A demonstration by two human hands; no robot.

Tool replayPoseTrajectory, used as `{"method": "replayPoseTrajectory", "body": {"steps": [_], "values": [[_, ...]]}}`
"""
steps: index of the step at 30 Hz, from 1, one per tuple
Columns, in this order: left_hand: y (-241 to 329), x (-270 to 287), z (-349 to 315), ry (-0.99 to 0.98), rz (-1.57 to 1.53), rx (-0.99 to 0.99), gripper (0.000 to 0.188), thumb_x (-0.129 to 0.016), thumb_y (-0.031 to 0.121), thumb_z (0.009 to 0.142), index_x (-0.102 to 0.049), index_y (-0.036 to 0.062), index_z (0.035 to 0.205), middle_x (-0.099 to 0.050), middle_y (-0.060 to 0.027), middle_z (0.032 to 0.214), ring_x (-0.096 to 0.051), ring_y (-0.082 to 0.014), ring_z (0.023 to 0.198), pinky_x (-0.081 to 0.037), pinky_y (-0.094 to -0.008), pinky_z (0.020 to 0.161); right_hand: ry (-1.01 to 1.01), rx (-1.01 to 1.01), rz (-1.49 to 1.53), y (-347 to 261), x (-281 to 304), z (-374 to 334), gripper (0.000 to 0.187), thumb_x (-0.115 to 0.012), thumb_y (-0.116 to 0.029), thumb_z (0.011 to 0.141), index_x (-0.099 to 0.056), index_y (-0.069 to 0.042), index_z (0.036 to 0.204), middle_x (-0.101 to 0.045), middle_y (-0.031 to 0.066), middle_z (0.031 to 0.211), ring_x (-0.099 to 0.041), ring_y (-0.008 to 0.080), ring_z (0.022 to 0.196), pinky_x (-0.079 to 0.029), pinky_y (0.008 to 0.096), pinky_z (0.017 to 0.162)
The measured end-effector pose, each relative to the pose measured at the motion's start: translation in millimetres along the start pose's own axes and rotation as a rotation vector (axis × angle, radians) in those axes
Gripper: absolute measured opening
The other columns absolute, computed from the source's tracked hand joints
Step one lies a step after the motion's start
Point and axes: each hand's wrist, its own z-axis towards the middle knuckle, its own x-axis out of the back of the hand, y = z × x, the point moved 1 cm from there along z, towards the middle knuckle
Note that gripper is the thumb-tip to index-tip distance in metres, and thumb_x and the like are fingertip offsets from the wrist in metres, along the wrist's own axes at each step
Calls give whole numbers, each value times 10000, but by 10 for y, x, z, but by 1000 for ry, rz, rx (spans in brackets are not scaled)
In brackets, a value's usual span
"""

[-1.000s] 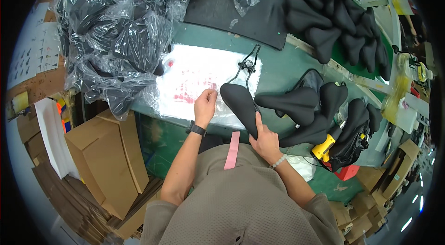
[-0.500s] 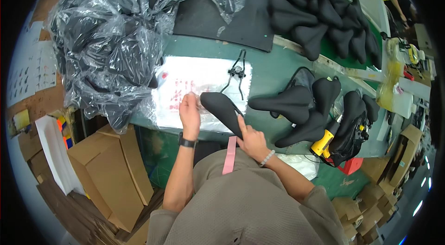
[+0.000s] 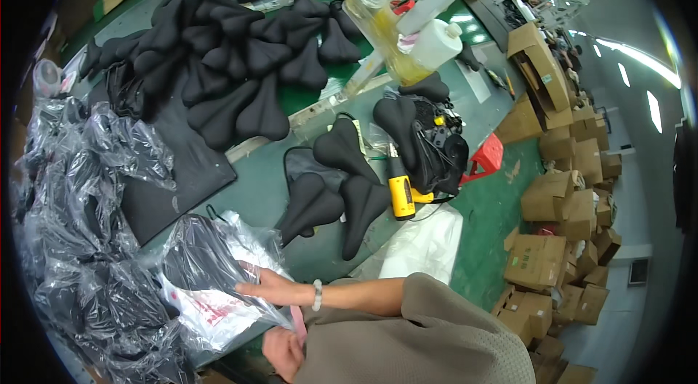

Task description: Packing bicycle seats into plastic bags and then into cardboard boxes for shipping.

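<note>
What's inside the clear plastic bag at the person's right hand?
A black saddle shows through the clear plastic bag. Its downward side is hidden, creases and glare blur its outline, and the right hand covers part of the bag.

The green counter (image 3: pixel 256 191) carries a yellow heat gun (image 3: pixel 401 196); left of it lie black saddles (image 3: pixel 311 204), farther left red-printed white plastic (image 3: pixel 211 311), a dark mat (image 3: pixel 171 195) and heaped wrapped saddles (image 3: pixel 76 202).
</note>
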Motion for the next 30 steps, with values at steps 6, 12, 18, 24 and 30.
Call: {"method": "replayPoseTrajectory", "body": {"steps": [6,12,18,24,30], "values": [[-613,-17,277,871,-996,937,300,-467,289,1021,-607,61,1156,-672,-51,1064,-630,-223,936,-493,-384,854,-196,-156,-162,-113,-260,-254,785,-680,-331,877,-309,17,1476,-680,209,908,-656,261,835,-517,398,772],[-938,197,-254,880,-1466,899,419,-558,375,976,-597,55,1244,-681,-61,1161,-657,-224,1003,-522,-395,921,-711,-57,-216,-238,-39,387,367,-636,-332,927,-685,-17,1108,-701,176,927,-665,249,845,-512,371,769],[-1197,225,-669,1039,-1500,951,482,-581,376,948,-559,39,1292,-627,-67,1260,-588,-240,1135,-449,-408,1015,384,-27,-989,772,319,1709,646,-753,-406,753,-571,21,1204,-664,184,944,-639,362,959,-508,481,849],[-1046,137,-513,992,-1504,961,457,-593,350,944,-558,54,1290,-640,-61,1221,-622,-226,1065,-504,-395,938,381,-172,-893,851,318,1829,297,-630,-290,799,-638,5,830,-680,226,933,-648,397,918,-505,501,821],[-1034,84,-473,1023,-1456,979,305,-593,279,953,-598,57,1161,-670,-43,1071,-653,-195,924,-541,-362,824,579,-72,-515,36,1242,1775,385,-576,-308,829,-627,39,671,-621,220,632,-613,346,588,-460,446,586]]}}
